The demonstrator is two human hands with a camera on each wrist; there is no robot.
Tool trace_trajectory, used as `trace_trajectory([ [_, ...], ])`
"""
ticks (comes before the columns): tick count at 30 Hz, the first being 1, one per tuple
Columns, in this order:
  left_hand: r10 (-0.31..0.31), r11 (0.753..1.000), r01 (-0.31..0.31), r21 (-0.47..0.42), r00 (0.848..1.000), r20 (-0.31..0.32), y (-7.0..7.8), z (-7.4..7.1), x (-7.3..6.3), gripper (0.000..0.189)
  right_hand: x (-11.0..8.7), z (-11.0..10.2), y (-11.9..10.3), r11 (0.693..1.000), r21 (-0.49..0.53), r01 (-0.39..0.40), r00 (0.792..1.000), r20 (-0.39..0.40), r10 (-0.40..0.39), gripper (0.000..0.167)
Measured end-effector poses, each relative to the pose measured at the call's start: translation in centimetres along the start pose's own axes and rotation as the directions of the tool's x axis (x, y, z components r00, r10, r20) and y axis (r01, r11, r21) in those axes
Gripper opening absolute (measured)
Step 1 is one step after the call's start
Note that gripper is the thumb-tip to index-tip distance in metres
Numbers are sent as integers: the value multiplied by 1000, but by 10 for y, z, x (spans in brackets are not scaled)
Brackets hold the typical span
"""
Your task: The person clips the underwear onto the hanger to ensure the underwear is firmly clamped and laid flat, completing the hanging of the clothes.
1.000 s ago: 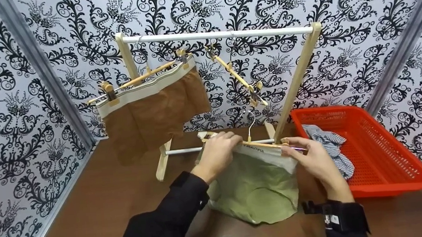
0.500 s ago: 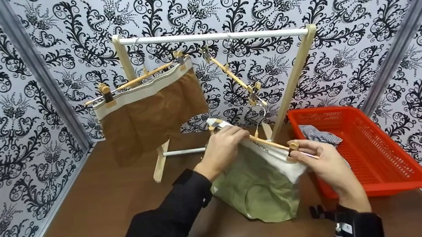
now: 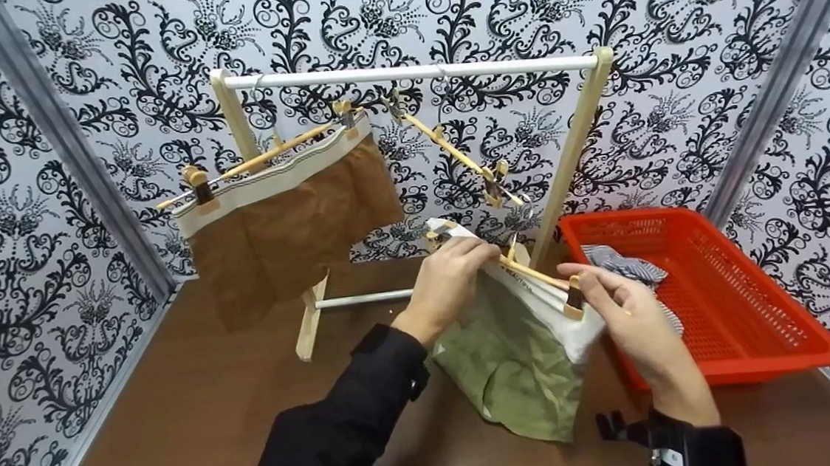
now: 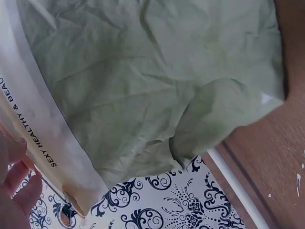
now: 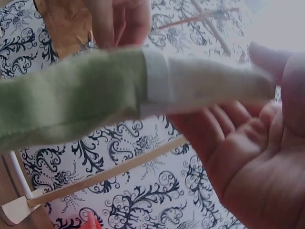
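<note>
A pair of green briefs (image 3: 514, 358) with a white printed waistband hangs from a wooden clip hanger (image 3: 534, 274). My left hand (image 3: 443, 284) grips the hanger bar together with the waistband, left of the hook. At the bar's right end, my right hand (image 3: 633, 319) holds the clip (image 3: 574, 298) between thumb and fingers; the clip sits over the waistband. The far-left clip shows just past my left knuckles. In the left wrist view the lettering on the waistband (image 4: 43, 119) faces the camera. The right wrist view shows the waistband's end (image 5: 209, 81) blurred, between thumb and fingers.
Behind stands a small rack with a white rail (image 3: 402, 73). Brown shorts (image 3: 297, 235) hang there from one clip hanger, beside a bare hanger (image 3: 445, 145). A red basket (image 3: 775, 293) at the right contains striped grey cloth (image 3: 625, 264). The table is brown.
The hanger has tilted, its left end rising and its right end dropping, and moved a little right with the briefs. My right fingers have shifted from the bar's end onto the clip.
</note>
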State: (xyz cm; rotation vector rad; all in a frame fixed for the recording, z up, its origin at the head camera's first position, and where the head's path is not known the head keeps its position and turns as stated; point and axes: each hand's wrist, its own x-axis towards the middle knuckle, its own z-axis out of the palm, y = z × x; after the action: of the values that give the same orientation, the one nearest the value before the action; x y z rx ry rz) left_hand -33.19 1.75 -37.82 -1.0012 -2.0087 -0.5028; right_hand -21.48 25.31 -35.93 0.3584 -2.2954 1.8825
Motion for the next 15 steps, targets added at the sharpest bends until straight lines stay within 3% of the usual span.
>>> trace_trajectory([
  [5,-30,999,29,-29,998,-49,-4,3,1,36,3,7,-4,996,89,2,998,-59,4,44],
  [8,-52,998,46,-53,992,-111,-9,6,0,35,2,6,-6,992,128,1,995,-103,12,45],
  [11,-164,983,148,-109,974,-156,-14,10,-2,39,0,5,-9,993,114,32,988,-152,-14,46],
  [12,-236,966,214,-146,959,-154,-15,11,-3,39,-1,5,-10,994,100,48,984,-174,-30,45],
  [13,-330,931,298,-209,934,-136,-15,12,-3,40,-2,5,-11,994,89,63,981,-191,-45,45],
  [14,-433,872,388,-298,896,-98,-14,13,-4,41,-3,5,-12,994,76,80,977,-203,-63,44],
  [15,-527,791,472,-390,848,-44,-13,14,-3,41,-4,5,-14,994,61,94,974,-215,-79,44],
])
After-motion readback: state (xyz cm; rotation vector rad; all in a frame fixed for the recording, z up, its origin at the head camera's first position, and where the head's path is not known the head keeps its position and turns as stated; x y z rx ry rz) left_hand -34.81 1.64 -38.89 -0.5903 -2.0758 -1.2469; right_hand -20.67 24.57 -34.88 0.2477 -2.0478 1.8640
